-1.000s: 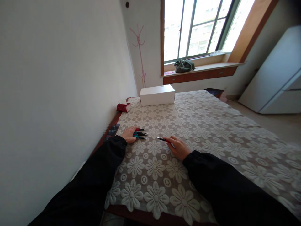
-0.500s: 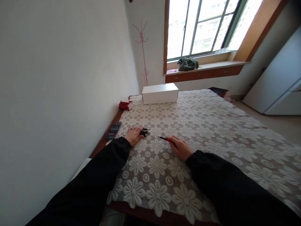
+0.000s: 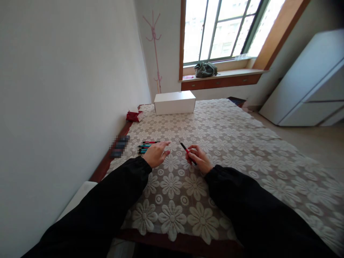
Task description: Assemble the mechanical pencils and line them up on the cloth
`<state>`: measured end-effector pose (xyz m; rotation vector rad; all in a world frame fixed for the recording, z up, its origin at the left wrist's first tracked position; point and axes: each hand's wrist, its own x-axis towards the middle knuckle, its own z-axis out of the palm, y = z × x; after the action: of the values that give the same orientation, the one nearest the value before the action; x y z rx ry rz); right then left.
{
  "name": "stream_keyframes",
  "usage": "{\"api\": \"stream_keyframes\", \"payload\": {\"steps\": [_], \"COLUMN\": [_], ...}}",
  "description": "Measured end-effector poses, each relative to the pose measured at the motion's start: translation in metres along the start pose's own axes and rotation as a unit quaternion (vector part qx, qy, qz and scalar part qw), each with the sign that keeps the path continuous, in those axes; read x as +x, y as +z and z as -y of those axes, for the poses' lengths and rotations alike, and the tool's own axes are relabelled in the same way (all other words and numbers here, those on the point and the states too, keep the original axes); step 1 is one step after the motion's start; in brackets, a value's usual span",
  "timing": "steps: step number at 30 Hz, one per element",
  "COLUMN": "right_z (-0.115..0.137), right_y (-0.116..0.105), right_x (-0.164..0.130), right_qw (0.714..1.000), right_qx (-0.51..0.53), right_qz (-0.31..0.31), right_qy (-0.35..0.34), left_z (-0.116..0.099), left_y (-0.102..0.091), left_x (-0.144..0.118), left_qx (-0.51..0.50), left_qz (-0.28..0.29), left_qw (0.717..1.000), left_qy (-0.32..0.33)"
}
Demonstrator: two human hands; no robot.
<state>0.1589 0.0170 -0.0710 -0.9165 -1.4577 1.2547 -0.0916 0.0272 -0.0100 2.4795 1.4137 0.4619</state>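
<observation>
My right hand (image 3: 198,157) is closed around a red and black pen (image 3: 185,147), its tip angled up and to the left above the cloth. Left of it, my left hand (image 3: 158,154) has its fingers stretched toward the right and holds nothing that I can see. Several pens (image 3: 142,148) with teal, black and red barrels lie side by side on the lace tablecloth (image 3: 172,215), partly covered by my left hand.
At the table's far end stands a white box (image 3: 174,105). A red tissue pack (image 3: 134,116) and a dark, blurred-out item (image 3: 120,146) lie along the left edge, close to the wall (image 3: 67,71). Beyond are a window sill with a dark bag (image 3: 205,69) and a pink coat stand (image 3: 156,50).
My left hand has moved off the pens toward the right, uncovering their left ends. In my right hand the pen now points more upward. The view has turned slightly right.
</observation>
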Motion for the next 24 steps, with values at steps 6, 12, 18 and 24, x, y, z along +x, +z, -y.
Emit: {"api": "stream_keyframes", "payload": {"steps": [6, 12, 18, 24], "right_z": [0.004, 0.006, 0.016, 0.021], "right_y": [0.001, -0.003, -0.006, 0.004], "right_x": [-0.002, -0.010, -0.015, -0.019], "right_qw": [0.998, 0.928, 0.800, 0.748], "right_qx": [-0.047, -0.354, -0.572, -0.633], "right_qz": [0.036, 0.078, 0.158, 0.191], "right_qy": [-0.009, -0.085, -0.089, -0.062], "left_z": [-0.023, -0.014, -0.015, -0.017], "left_y": [0.017, 0.041, 0.049, 0.044], "left_x": [0.006, -0.003, -0.012, -0.014], "left_qx": [-0.132, -0.124, -0.096, -0.030], "left_qz": [-0.119, -0.067, -0.007, 0.006], "left_qw": [0.984, 0.985, 0.984, 0.988], "left_qy": [0.032, 0.103, 0.147, 0.150]}}
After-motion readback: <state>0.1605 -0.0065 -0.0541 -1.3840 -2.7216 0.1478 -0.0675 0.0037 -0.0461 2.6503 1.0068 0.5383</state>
